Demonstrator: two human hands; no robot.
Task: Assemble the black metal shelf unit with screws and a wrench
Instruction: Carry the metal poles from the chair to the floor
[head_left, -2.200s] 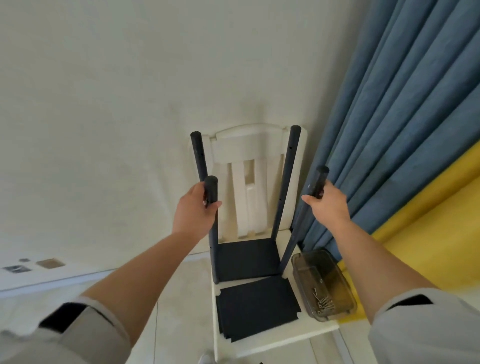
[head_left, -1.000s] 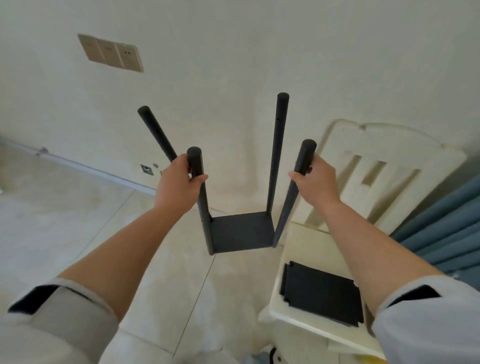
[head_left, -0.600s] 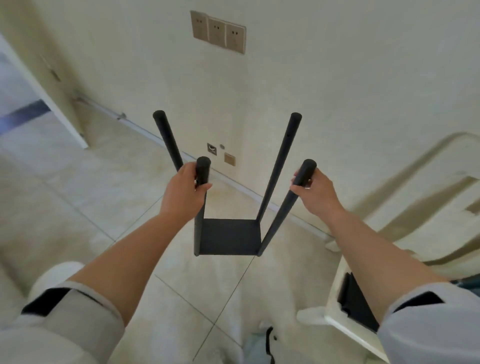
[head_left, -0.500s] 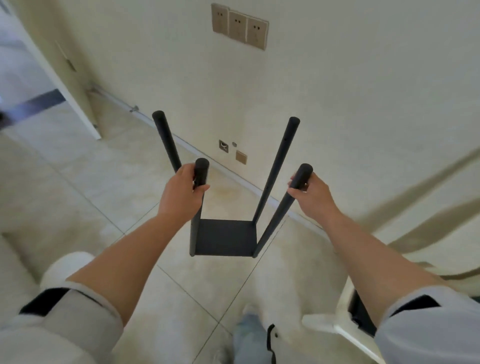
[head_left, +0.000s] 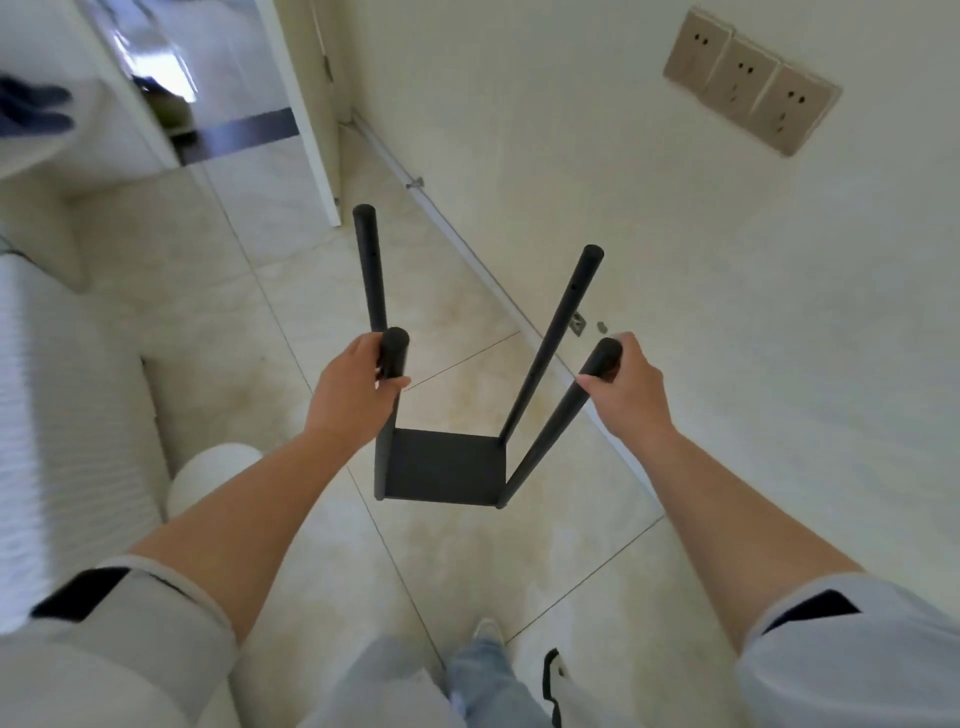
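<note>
The black shelf unit (head_left: 441, 470) hangs above the tiled floor (head_left: 234, 312), its four posts pointing upward. The left hand (head_left: 353, 397) grips the near-left post (head_left: 389, 395); the right hand (head_left: 631, 392) grips the near-right post (head_left: 558, 421). No legible writing.

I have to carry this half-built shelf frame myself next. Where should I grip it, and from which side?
Probably as shown: grip the two near posts just below their tops, from your own side. The left hand wraps the near left post, the right hand the near right post. The shelf frame hangs upright, panel low, so high grips likely keep it level.
</note>
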